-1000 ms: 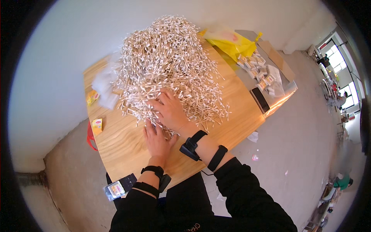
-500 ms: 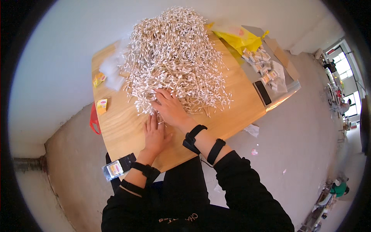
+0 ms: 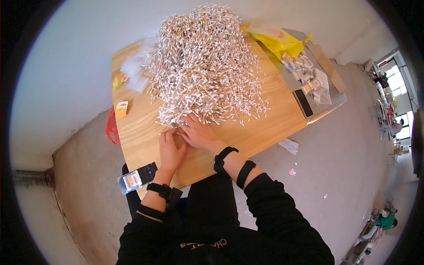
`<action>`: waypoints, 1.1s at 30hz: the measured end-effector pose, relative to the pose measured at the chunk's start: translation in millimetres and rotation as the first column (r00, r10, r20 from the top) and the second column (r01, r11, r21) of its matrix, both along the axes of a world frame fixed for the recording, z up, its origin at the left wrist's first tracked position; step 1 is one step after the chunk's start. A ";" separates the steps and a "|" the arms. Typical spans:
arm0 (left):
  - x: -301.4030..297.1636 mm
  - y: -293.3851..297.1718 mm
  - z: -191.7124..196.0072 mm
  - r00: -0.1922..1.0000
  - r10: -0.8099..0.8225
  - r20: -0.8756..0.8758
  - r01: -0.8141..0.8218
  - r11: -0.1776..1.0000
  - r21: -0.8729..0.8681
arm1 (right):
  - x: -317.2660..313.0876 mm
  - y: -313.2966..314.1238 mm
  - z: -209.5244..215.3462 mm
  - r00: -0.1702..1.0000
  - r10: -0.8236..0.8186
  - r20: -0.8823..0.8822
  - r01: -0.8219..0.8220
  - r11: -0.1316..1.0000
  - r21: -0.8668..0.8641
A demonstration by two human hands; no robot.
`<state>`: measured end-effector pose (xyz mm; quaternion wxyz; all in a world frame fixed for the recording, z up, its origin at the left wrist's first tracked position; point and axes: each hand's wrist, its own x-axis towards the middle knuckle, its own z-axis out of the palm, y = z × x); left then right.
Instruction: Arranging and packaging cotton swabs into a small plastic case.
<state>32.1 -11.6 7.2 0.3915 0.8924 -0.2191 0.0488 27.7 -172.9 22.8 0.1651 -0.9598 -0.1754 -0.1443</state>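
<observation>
A tall heap of cotton swabs [image 3: 203, 62], thin wooden sticks with white tips, covers the far middle of the wooden table [image 3: 274, 128]. At the heap's near edge my right hand [image 3: 201, 134] lies with its fingers stretched out, touching the closest swabs. My left hand [image 3: 170, 150] is right beside it on the table, fingers curled and drawn together close to my right thumb. Whatever sits in those left fingers, if anything, is too small or hidden to make out. Black straps circle both wrists and forearms.
A packet of swabs [image 3: 132, 180] lies on a black item at the near left edge. Yellow packets [image 3: 122, 109] and clear plastic bags [image 3: 134, 73] sit far left. To the right are a phone [image 3: 303, 103], a yellow bag [image 3: 278, 42] and small boxes [image 3: 304, 73].
My right hand has come back toward me from on top of the heap to its near edge. The left fingers, straighter before, are now curled. The whole view has shifted slightly.
</observation>
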 end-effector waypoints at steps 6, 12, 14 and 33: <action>-8.4 -0.6 -3.5 0.998 0.060 0.018 -0.060 0.998 -0.009 | -5.8 -0.6 -14.3 0.994 0.089 -0.065 -0.077 0.982 0.171; -11.6 -6.4 9.2 0.969 0.182 0.165 -0.184 0.983 -0.001 | -16.0 -13.4 5.6 0.989 0.142 -0.046 -0.142 0.990 0.005; -5.3 -7.7 13.1 0.980 0.120 0.162 -0.123 0.992 0.008 | -13.0 -18.0 9.7 0.983 0.165 -0.085 -0.165 0.986 0.003; 70.8 -48.4 23.0 1.000 0.020 -0.008 -0.020 0.994 0.103 | 82.2 -53.0 30.5 0.884 -0.354 -0.305 0.442 0.846 0.299</action>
